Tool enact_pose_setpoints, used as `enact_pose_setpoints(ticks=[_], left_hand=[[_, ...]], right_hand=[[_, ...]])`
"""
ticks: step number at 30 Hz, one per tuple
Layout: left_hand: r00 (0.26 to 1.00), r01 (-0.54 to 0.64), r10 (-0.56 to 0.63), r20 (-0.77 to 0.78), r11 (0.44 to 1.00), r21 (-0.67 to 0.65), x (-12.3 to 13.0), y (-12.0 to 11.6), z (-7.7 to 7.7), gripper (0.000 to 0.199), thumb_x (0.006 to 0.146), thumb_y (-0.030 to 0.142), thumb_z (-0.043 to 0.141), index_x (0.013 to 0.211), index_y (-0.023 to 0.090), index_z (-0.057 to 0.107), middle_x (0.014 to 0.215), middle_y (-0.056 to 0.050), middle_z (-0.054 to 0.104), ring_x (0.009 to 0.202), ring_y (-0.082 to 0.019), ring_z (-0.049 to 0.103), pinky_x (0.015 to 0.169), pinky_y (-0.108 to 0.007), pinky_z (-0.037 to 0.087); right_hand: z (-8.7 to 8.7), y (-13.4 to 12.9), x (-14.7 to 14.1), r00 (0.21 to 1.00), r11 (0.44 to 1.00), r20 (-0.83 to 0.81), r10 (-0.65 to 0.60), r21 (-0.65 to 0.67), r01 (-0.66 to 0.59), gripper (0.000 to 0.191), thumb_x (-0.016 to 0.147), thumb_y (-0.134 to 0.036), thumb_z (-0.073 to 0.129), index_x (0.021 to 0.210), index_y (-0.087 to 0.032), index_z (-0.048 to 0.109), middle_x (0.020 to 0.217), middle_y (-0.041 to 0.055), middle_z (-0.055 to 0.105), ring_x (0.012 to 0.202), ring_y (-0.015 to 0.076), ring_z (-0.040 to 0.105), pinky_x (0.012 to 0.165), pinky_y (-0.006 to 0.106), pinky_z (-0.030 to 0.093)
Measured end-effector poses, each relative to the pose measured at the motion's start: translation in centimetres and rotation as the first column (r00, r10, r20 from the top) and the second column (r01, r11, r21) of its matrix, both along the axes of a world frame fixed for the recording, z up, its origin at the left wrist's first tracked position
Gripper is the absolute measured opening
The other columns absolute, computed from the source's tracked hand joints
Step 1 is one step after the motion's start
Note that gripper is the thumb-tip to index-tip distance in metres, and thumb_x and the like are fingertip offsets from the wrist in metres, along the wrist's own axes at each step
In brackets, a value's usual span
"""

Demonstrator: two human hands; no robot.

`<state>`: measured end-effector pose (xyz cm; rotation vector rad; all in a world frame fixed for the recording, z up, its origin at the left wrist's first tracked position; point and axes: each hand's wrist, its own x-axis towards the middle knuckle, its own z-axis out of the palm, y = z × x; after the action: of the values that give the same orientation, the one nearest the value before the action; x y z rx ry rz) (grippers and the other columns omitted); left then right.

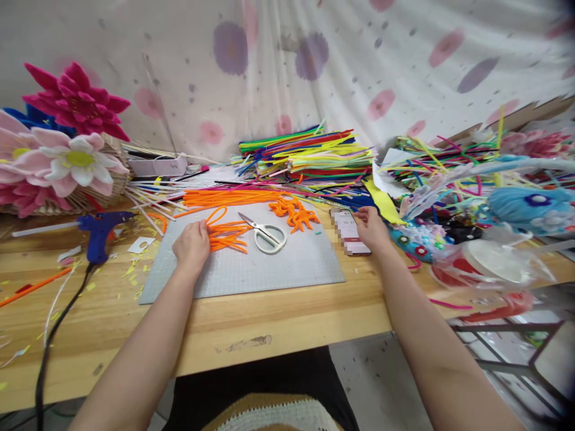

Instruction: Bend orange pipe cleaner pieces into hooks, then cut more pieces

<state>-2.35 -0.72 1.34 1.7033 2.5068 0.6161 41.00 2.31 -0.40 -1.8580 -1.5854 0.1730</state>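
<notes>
My left hand (192, 245) is closed at the left part of the grey cutting mat (269, 274), its fingers on orange pipe cleaners (229, 237); a bent loop rises by the fingertips. Just right of these lie scissors (269, 238) with pale handles, blades slightly parted. Farther back on the mat sits a small heap of bent orange pipe cleaner shapes (294, 211). Beyond the mat's right edge, my right hand (372, 227) has its fingers closed at the right side of a phone (353, 233), which lies face up on the table. Its fingertips are partly hidden.
A blue glue gun (99, 233) with a black cord lies left of the mat. Fluffy flowers (78, 158) stand at the far left. Bundles of coloured pipe cleaners (309, 152) line the back. On the right are a plastic-wrapped roll (494, 263) and blue decorated pieces (530, 209).
</notes>
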Motion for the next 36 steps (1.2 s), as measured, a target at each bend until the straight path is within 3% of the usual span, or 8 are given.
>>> enact_pose_setpoints(ticks=[7,14,21,27,36], left_hand=[[1.0,0.002,-0.002,0.013,1.0,-0.004,-0.1,0.1,0.1,0.046,0.09,0.039,0.021,0.094,0.018,0.062,0.102,-0.013,0.063,0.093,-0.026,0.057,0.069,-0.034,0.038],[1.0,-0.003,0.003,0.002,1.0,-0.01,0.0,0.1,0.1,0.046,0.09,0.038,0.021,0.097,0.017,0.061,0.102,-0.013,0.063,0.093,-0.027,0.057,0.068,-0.034,0.038],[0.999,-0.013,0.012,-0.03,1.0,-0.025,0.0,0.1,0.0,0.047,0.09,0.039,0.02,0.1,0.016,0.061,0.103,-0.013,0.063,0.093,-0.025,0.058,0.068,-0.032,0.039],[0.999,-0.023,0.021,-0.047,0.999,-0.045,0.1,0.1,0.2,0.046,0.091,0.036,0.021,0.102,0.016,0.06,0.104,-0.013,0.063,0.093,-0.025,0.058,0.068,-0.033,0.04],[0.999,-0.03,0.028,-0.044,0.998,-0.05,0.2,0.1,0.2,0.047,0.091,0.038,0.02,0.101,0.016,0.06,0.104,-0.013,0.063,0.094,-0.026,0.058,0.069,-0.034,0.04]], right_hand=[[-0.5,1.1,-0.1,0.996,0.999,0.083,-0.015,-0.037,0.019,0.045,0.06,-0.006,0.043,0.104,-0.017,0.046,0.109,0.0127,0.062,0.106,0.0285,0.052,0.089,0.044,0.041],[-0.7,0.8,0.0,0.994,0.997,0.106,0.008,-0.071,0.0,0.046,0.063,-0.007,0.042,0.107,-0.016,0.045,0.111,0.0118,0.061,0.107,0.0279,0.05,0.091,0.042,0.04],[-0.1,1.7,-0.7,0.965,0.99,0.223,0.139,-0.068,-0.127,0.04,0.064,-0.01,0.043,0.103,-0.015,0.05,0.108,0.0128,0.058,0.104,0.0283,0.048,0.091,0.041,0.039],[-0.2,2.2,0.1,0.974,0.999,0.222,0.033,-0.048,-0.023,0.04,0.061,-0.007,0.042,0.1,-0.015,0.05,0.1,0.0143,0.06,0.099,0.0298,0.049,0.087,0.042,0.039],[-0.7,1.9,0.3,0.971,0.996,0.237,0.021,-0.084,-0.001,0.037,0.063,-0.008,0.044,0.098,-0.015,0.052,0.097,0.0151,0.059,0.099,0.0307,0.049,0.086,0.045,0.039]])
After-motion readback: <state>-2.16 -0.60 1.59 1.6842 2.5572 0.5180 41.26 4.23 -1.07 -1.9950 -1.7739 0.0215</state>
